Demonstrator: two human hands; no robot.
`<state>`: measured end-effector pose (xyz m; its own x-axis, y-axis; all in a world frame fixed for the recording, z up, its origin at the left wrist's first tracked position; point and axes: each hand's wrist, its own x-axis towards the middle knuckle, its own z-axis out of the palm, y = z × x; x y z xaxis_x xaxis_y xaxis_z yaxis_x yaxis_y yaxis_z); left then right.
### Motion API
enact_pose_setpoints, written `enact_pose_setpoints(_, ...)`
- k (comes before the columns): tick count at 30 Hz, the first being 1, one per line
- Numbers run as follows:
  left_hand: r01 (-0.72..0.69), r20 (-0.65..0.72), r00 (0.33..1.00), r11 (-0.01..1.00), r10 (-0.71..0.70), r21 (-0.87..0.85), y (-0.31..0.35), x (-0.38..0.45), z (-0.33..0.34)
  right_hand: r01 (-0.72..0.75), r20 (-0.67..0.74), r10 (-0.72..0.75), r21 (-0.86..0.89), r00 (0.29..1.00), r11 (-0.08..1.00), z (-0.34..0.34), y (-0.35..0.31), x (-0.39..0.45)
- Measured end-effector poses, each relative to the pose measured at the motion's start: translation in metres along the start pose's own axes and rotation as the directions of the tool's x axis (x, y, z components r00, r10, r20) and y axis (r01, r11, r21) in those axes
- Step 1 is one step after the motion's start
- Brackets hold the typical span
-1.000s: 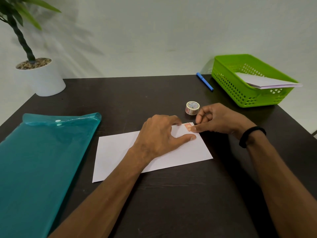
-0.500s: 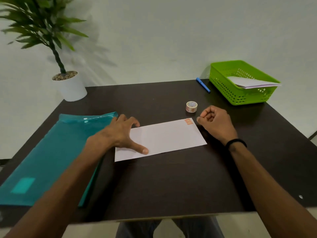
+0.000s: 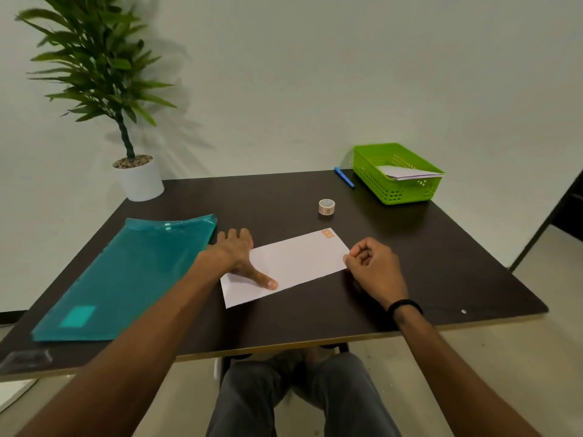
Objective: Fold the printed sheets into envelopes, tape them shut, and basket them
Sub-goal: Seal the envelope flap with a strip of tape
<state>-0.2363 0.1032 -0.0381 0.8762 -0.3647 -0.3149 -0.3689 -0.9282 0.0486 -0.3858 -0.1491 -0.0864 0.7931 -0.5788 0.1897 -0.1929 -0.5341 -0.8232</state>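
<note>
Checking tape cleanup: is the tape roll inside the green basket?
No, the tape roll stands on the bare table, apart from the green basket, which holds only white folded paper.

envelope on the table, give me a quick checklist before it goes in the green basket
1. Envelope folded flat: ok, it lies flat on the dark table.
2. Taped shut: ok at one spot, an orange tape piece sits at its far right corner; other edges cannot tell.
3. Right hand has a grip: cannot tell, its curled fingers meet the envelope's right edge.
4. Left hand off the envelope: not ok, its thumb presses the near left part.
5. Green basket has room: ok, only a few white envelopes inside.
6. Path clear: ok if lifted over the tape roll.
</note>
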Motion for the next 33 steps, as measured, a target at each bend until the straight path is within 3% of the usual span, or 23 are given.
enact_pose_setpoints(5, -0.027, -0.027, 0.999, 0.977, 0.022, -0.209, 0.014, -0.036, 0.021, -0.051, -0.032, 0.051, 0.0, 0.998, 0.999, -0.004, -0.009, -0.052)
enact_pose_setpoints(11, -0.012, -0.068, 0.997, 0.893, -0.021, -0.449, 0.035, -0.077, 0.039, -0.009, -0.012, 0.009, -0.019, 1.0, 1.0, -0.006, -0.015, -0.119)
enact_pose_setpoints(14, 0.02, 0.03, 1.0, 0.755, 0.0, -0.656, 0.052, -0.102, 0.041, -0.068, 0.012, 0.068, -0.015, 0.998, 0.998, -0.019, -0.022, -0.14)
enact_pose_setpoints(18, 0.095, 0.138, 0.99, 0.552, 0.037, -0.829, 0.077, -0.138, 0.05, -0.263, 0.111, 0.261, -0.002, 0.959, 0.965, -0.042, -0.02, -0.168)
enact_pose_setpoints(22, 0.091, 0.142, 0.986, 0.423, 0.092, -0.901, 0.1, -0.158, 0.072, -0.423, 0.189, 0.391, 0.181, 0.901, 0.888, -0.071, -0.007, -0.189)
enact_pose_setpoints(24, 0.086, 0.136, 0.983, 0.351, 0.12, -0.932, 0.108, -0.163, 0.08, -0.494, 0.269, 0.42, 0.35, 0.867, 0.796, -0.081, -0.002, -0.195)
enact_pose_setpoints(26, 0.076, 0.122, 0.98, 0.268, 0.158, -0.96, 0.115, -0.168, 0.088, -0.503, 0.276, 0.421, 0.445, 0.864, 0.741, -0.09, 0.003, -0.197)
enact_pose_setpoints(28, 0.076, 0.118, 0.974, 0.213, 0.194, -0.974, 0.118, -0.171, 0.092, -0.479, 0.232, 0.42, 0.461, 0.877, 0.747, -0.094, 0.004, -0.194)
enact_pose_setpoints(33, 0.038, 0.085, 0.969, 0.2, 0.231, -0.979, 0.128, -0.164, 0.083, -0.402, 0.155, 0.373, 0.45, 0.915, 0.798, -0.105, 0.002, -0.171)
